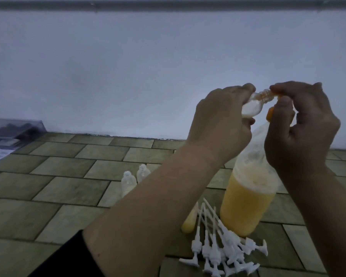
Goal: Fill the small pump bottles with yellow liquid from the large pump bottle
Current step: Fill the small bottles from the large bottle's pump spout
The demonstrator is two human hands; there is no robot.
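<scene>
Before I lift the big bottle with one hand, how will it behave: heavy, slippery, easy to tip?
The big bottle looks more than half full of yellow liquid, so it is probably heavy for one hand. It stands tall on a narrow base, so a push near the top may tip it. Its smooth plastic wall could be slippery if wet; I cannot tell from here.

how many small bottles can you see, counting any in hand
4: one small bottle gripped in the left hand, two empty bottles standing on the floor, one filled bottle by the forearm. More may be hidden.
</scene>
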